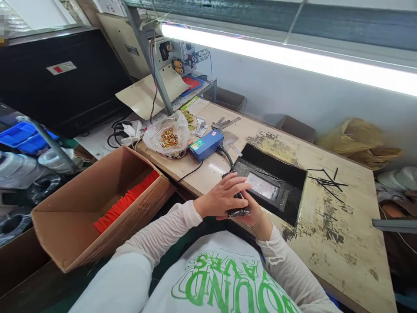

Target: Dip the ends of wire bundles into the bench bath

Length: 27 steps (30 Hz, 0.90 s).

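Both hands are wrapped round a dark bundle (239, 212) at the table's front edge. It looks like many thin black pieces packed side by side, with shiny ends; their exact kind is hard to make out. My left hand (224, 195) lies over the top of the bundle, fingers curved across it. From below and the right, my right hand (256, 215) grips it, its fingers partly hidden. Just beyond the hands, a dark metal pot with a silvery rectangular surface (262, 186) sits in a cut-out of the wooden table (355, 191).
Left of the pot are a blue control box (206, 145) with a black cable, and a plastic bag (167, 134) of small gold-coloured parts. A cardboard box (97, 208) with red pieces stands at left. Several thin black strips (329, 182) lie at right. A lamp tube (286, 56) hangs overhead.
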Available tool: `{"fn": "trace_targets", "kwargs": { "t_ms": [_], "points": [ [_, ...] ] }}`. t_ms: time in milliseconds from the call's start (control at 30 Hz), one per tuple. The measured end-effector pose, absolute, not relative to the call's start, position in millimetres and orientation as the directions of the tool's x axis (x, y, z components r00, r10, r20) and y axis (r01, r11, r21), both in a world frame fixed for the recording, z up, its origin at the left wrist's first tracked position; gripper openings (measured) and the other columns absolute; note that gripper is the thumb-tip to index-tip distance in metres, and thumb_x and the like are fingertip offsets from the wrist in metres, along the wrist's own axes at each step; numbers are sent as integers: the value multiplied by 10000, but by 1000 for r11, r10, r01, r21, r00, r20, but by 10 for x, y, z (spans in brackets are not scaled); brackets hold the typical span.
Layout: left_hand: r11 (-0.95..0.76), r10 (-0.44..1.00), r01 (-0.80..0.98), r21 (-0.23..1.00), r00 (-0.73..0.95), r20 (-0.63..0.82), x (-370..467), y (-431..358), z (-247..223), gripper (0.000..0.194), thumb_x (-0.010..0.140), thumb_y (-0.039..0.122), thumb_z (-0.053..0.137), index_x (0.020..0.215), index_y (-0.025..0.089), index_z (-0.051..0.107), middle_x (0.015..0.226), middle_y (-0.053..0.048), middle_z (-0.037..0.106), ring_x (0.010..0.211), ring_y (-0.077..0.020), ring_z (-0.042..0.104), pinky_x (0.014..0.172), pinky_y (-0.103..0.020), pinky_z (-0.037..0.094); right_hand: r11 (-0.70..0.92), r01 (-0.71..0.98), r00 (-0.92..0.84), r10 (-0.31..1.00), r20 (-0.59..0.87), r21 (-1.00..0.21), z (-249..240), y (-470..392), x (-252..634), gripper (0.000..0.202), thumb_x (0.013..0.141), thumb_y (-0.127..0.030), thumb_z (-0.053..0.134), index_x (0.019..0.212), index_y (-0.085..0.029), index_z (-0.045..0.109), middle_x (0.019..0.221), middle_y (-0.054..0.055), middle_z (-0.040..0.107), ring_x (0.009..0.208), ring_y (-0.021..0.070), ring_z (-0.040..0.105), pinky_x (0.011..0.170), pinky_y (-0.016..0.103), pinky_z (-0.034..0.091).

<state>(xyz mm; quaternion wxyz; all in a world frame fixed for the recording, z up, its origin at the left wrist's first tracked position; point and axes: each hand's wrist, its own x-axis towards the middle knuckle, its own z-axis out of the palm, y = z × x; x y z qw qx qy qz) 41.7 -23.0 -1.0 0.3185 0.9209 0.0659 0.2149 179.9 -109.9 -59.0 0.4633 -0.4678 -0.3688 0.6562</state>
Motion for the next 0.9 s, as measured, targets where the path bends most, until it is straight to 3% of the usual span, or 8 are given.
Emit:
{"fn": "trace_targets", "kwargs": {
  "t_ms": [167, 267, 333, 400, 467, 533, 633, 900],
  "points": [
    [-862, 94, -81, 500, 944, 315, 142, -147, 41, 621, 668, 466, 789, 1239, 306, 604, 1524, -117, 397, 1422, -353, 305, 1186, -596, 14, -424, -598, -136, 890, -435, -680, -536, -1016, 1869, 402, 597, -420, 795, 911, -241, 616, 855, 25, 682, 803, 233, 661, 728, 396, 559],
    [-724, 427, 118, 679, 850, 307, 43, -88, -37, 744, 639, 611, 749, 1275, 260, 584, 1454, -150, 480, 1366, -345, 395, 1191, -559, 100, -382, -591, -161, 919, -360, -710, -468, -956, 1871, 354, 600, -330, 781, 884, -208, 609, 785, 0, 668, 699, 186, 657, 697, 348, 552],
    [-423, 697, 220, 879, 698, 161, 95, -80, -120, 771, 655, 670, 698, 1250, 189, 597, 1347, -179, 568, 1279, -333, 486, 1143, -517, 262, -374, -515, -203, 927, -314, -771, -440, -922, 1832, 320, 613, -304, 764, 862, -186, 601, 730, -7, 650, 629, 170, 646, 641, 319, 537],
    [-18, 755, 146, 989, 651, -82, 219, -100, -200, 814, 629, 731, 668, 1176, 129, 634, 1211, -189, 643, 1127, -317, 588, 1002, -457, 425, -392, -419, -246, 917, -313, -819, -434, -903, 1772, 309, 609, -271, 765, 846, -178, 592, 716, -9, 643, 604, 162, 637, 603, 298, 521],
    [335, 673, 41, 941, 688, -270, 352, -136, -260, 776, 616, 714, 686, 1093, 102, 671, 1081, -166, 687, 930, -263, 649, 821, -372, 495, -422, -353, -279, 900, -336, -835, -446, -898, 1709, 332, 598, -256, 780, 861, -180, 593, 743, -4, 651, 619, 161, 633, 594, 293, 520],
    [517, 634, -11, 856, 677, -374, 446, -171, -291, 654, 627, 601, 739, 1051, 106, 692, 926, -114, 704, 725, -182, 633, 658, -290, 466, -428, -339, -292, 895, -338, -838, -476, -904, 1653, 381, 598, -283, 801, 910, -185, 607, 797, 9, 667, 654, 162, 633, 616, 300, 530],
    [535, 719, -106, 838, 578, -385, 497, -188, -288, 477, 609, 432, 793, 962, 121, 720, 836, -61, 696, 624, -118, 571, 594, -249, 410, -406, -378, -308, 902, -301, -832, -554, -919, 1580, 436, 595, -339, 830, 949, -181, 629, 864, 29, 674, 739, 173, 645, 699, 323, 546],
    [504, 747, -218, 836, 595, -296, 411, -86, -229, 374, 581, 351, 810, 876, 135, 729, 1056, -95, 715, 1020, -220, 612, 880, -310, 432, -468, -446, -253, 883, -395, -763, -700, -915, 1427, 352, 524, -165, 786, 812, -192, 584, 701, -36, 578, 665, 138, 568, 717, 377, 579]
  ]
}}
